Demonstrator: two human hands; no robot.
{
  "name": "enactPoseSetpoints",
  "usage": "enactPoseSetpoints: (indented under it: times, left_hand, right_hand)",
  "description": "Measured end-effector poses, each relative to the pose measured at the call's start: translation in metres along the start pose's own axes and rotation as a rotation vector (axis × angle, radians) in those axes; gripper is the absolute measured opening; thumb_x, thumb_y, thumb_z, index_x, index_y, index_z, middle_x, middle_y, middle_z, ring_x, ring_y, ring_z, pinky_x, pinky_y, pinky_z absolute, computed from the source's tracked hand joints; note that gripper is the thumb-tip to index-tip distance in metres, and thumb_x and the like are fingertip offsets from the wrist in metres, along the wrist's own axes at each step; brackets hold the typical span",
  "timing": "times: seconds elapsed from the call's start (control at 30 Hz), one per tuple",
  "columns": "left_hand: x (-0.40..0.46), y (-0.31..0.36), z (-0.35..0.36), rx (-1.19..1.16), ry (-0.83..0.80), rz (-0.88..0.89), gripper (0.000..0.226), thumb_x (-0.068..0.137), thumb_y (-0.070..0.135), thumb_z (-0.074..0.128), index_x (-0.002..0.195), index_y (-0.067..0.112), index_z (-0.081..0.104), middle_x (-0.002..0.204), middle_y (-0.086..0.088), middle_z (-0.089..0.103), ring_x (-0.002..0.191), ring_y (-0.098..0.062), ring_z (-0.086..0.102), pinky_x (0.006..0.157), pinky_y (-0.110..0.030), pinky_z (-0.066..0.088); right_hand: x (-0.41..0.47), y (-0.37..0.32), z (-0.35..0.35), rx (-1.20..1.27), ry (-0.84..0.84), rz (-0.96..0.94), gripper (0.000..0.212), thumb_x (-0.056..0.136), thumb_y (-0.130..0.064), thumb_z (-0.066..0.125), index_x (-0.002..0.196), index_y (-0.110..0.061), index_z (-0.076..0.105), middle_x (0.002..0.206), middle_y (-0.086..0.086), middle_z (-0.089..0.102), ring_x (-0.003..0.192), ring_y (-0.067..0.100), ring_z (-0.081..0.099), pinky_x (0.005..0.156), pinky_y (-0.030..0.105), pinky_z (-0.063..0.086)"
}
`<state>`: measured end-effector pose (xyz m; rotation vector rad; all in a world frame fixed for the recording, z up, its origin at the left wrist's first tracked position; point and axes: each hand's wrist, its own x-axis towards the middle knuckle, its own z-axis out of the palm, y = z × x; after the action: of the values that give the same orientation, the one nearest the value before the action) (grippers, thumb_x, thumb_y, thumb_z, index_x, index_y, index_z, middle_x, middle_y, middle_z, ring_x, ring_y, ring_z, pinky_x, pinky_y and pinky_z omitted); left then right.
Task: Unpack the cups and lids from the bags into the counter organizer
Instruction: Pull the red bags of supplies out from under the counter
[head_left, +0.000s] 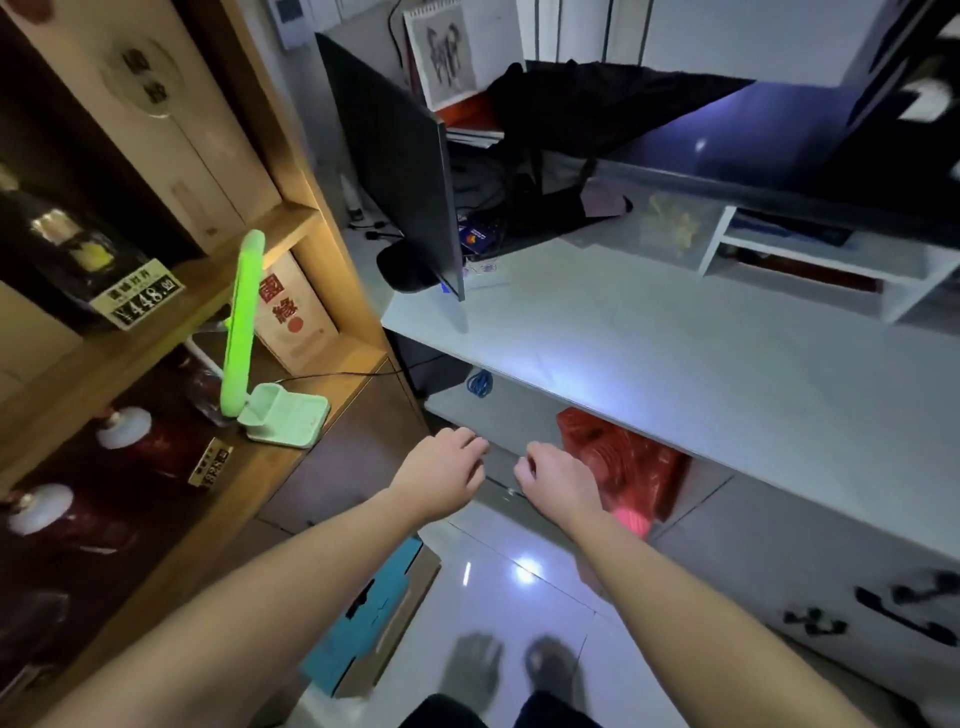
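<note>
Your forearms fill the bottom of the view, both stretched out ahead of you over the tiled floor (498, 566). Your left hand (441, 475) has its fingers loosely curled, holding nothing. Your right hand (558, 480) is curled too, knuckles up; whether those fingertips pinch anything, I can't tell — there's a blur of motion on them.

Just beyond your right fingers, tucked under the white counter (649, 338), sits the red bag (621, 457). That's most likely your target, though no cups or lids show through it from here. Further past your fingers, up on the counter's far right, stands the white organizer (810, 260).

Now, the risks. The light is dim and the bag is wedged into a low cubby; grab it by thin plastic alone and it may tear or spill its load onto the floor. Pull up too early and your knuckles may catch the counter's edge right above them. To the left of your left fingers, a green desk lamp (244, 332) stands with a cord trailing; a wide elbow swing could snag it.
</note>
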<state>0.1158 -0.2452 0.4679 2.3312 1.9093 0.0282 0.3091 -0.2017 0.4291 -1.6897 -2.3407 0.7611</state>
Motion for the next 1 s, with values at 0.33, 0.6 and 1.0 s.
enactPoseSetpoints:
  times: [0.33,0.6,1.0]
  left_hand:
    - [0.064,-0.032,0.045,0.012,-0.154,0.227,0.035,0.1,0.036,0.041,0.128,0.021,0.056,0.12,-0.002,0.057,0.109,-0.027,0.053,0.088,-0.04,0.046]
    - [0.08,-0.007,0.071,0.022,-0.167,0.391,0.034,0.1,0.038,0.038,0.125,0.023,0.054,0.118,0.001,0.055,0.107,-0.025,0.049,0.087,-0.037,0.041]
    - [0.158,0.017,0.237,-0.033,-0.008,0.542,0.039,0.093,0.031,0.058,0.13,0.019,0.059,0.128,-0.002,0.057,0.116,-0.03,0.053,0.091,-0.042,0.048]
  right_hand:
    - [0.011,0.025,0.02,0.063,0.084,0.337,0.024,0.099,-0.035,0.04,0.084,-0.019,0.05,0.086,0.002,0.056,0.079,0.03,0.057,0.067,0.042,0.049]
    - [-0.019,0.023,0.047,0.149,0.326,0.681,0.019,0.1,-0.035,0.046,0.091,-0.02,0.055,0.09,-0.002,0.055,0.084,0.029,0.059,0.065,0.036,0.044]
    - [0.022,0.16,0.164,0.184,0.546,0.781,0.035,0.098,-0.035,0.055,0.13,-0.02,0.057,0.126,0.001,0.056,0.107,0.028,0.061,0.079,0.037,0.049]
